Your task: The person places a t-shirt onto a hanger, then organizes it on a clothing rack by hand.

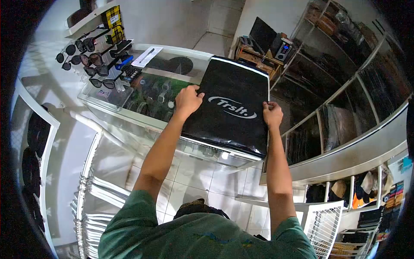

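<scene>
A black plastic packaging bag (230, 123) with a white "Trslt." logo lies flat on the glass display counter (151, 125), its pale strip along the far edge. My left hand (188, 101) grips the bag's left edge, fingers curled and thumb on top. On the opposite side, my right hand (273, 114) pinches the right edge near its middle. Left of the bag, several watches (161, 97) show under the counter's glass. A sheet of paper (147, 56) with a pen on it lies beyond them, close to a calculator (130, 74).
At the counter's left end stands a rack of sunglasses (97, 64). White hangers (97, 216) fill a rail at my lower left. Glass-fronted shelves (327, 86) of packed clothes run along the right. A monitor (262, 34) and a speaker (283, 49) sit on a wooden desk behind.
</scene>
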Available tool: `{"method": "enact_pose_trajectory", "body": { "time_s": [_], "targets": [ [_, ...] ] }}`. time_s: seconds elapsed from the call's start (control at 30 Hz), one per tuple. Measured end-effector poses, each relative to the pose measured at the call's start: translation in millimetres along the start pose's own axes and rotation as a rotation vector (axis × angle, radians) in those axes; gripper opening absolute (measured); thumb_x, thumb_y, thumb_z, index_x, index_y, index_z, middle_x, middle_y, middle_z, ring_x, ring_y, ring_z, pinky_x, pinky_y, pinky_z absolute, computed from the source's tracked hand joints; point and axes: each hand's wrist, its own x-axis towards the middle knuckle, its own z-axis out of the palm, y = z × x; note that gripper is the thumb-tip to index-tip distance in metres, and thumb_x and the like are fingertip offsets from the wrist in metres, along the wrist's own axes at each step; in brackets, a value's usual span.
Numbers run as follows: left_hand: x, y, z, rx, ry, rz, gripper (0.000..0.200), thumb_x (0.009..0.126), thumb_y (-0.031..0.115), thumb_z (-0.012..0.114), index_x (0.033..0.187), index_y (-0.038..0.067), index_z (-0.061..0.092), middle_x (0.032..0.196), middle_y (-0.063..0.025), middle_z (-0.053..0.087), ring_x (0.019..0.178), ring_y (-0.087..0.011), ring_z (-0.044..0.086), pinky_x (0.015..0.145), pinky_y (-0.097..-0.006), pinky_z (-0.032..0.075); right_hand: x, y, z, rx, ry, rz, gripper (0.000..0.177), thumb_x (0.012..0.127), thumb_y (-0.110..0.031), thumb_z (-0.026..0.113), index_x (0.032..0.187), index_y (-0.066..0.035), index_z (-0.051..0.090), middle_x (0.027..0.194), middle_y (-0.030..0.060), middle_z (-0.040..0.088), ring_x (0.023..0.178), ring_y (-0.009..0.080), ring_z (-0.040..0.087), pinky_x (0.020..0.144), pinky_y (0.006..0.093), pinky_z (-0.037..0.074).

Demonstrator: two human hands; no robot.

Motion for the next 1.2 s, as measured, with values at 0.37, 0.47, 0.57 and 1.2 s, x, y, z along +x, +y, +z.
{"method": "enact_pose_trajectory", "body": {
  "time_s": [0.37, 0.47, 0.57, 1.2],
  "targets": [
    [-105.7, 41.1, -22.1, 0.206, 0.277, 0.629, 0.035, 0.1, 0.023, 0.061, 0.13, 0.008, 0.069, 0.135, -0.0196, 0.063, 0.129, -0.0395, 0.056, 0.107, -0.0512, 0.044, -148.2, -114.8, -33.6, -0.105, -0.051, -0.714, 0.044, 0.096, -0.032, 0.066, 0.128, -0.001, 0.064, 0.125, 0.0221, 0.063, 0.118, 0.0396, 0.058, 0.101, 0.0527, 0.044],
    [-115.6, 21.9, 2.4, 0.24, 0.081, 0.515, 0.042, 0.1, 0.019, 0.055, 0.14, 0.009, 0.063, 0.15, -0.0209, 0.053, 0.145, -0.0404, 0.043, 0.119, -0.0564, 0.031, -183.4, -100.0, 17.9, -0.146, -0.061, -0.793, 0.046, 0.097, -0.031, 0.06, 0.133, -0.003, 0.063, 0.14, 0.0228, 0.057, 0.132, 0.0416, 0.05, 0.111, 0.059, 0.037],
    [-117.6, 17.6, 9.2, 0.259, 0.017, 0.456, 0.044, 0.102, 0.02, 0.052, 0.145, 0.013, 0.06, 0.156, -0.0177, 0.048, 0.149, -0.0377, 0.039, 0.122, -0.0562, 0.027, -186.9, -76.4, 22.8, -0.277, -0.074, -0.64, 0.058, 0.1, -0.044, 0.051, 0.144, -0.007, 0.058, 0.153, 0.0238, 0.049, 0.141, 0.0428, 0.044, 0.118, 0.0627, 0.027],
    [-145.2, -14.6, 11.7, 0.274, 0.347, 0.423, 0.042, 0.099, 0.02, 0.052, 0.135, 0.007, 0.067, 0.146, -0.0186, 0.059, 0.137, -0.0357, 0.053, 0.116, -0.0562, 0.033, -176.6, -12.4, -34.1, -0.253, 0.08, -0.275, 0.058, 0.1, -0.041, 0.057, 0.148, -0.007, 0.055, 0.154, 0.0278, 0.046, 0.136, 0.0467, 0.05, 0.105, 0.0556, 0.047]
  ]
}}
